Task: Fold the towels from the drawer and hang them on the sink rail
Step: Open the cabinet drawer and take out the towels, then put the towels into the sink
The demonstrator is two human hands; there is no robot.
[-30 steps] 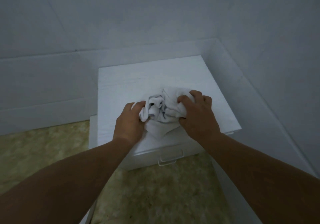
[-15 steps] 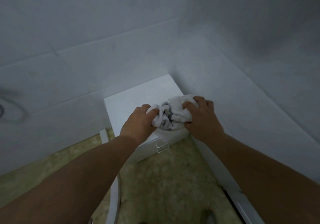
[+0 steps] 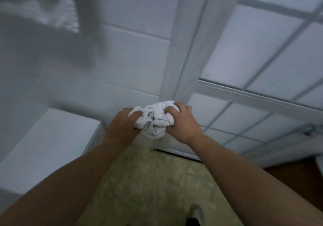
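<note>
A crumpled bundle of white towels (image 3: 155,119) is held in the air in front of me, above the floor. My left hand (image 3: 122,126) grips its left side and my right hand (image 3: 181,121) grips its right side, fingers curled into the cloth. The white drawer cabinet (image 3: 49,149) stands at the lower left, its top bare. A white towel (image 3: 52,11) hangs at the top left; what it hangs from is out of view.
A white tiled wall (image 3: 132,54) is straight ahead. A door with frosted glass panes (image 3: 258,54) fills the right side. Beige mottled floor (image 3: 148,187) lies below my arms, with my foot (image 3: 197,215) at the bottom edge.
Both hands lifted the towel bundle off the cabinet top and carried it right. My view turned right, so the cabinet now sits at the left and the door has come into view.
</note>
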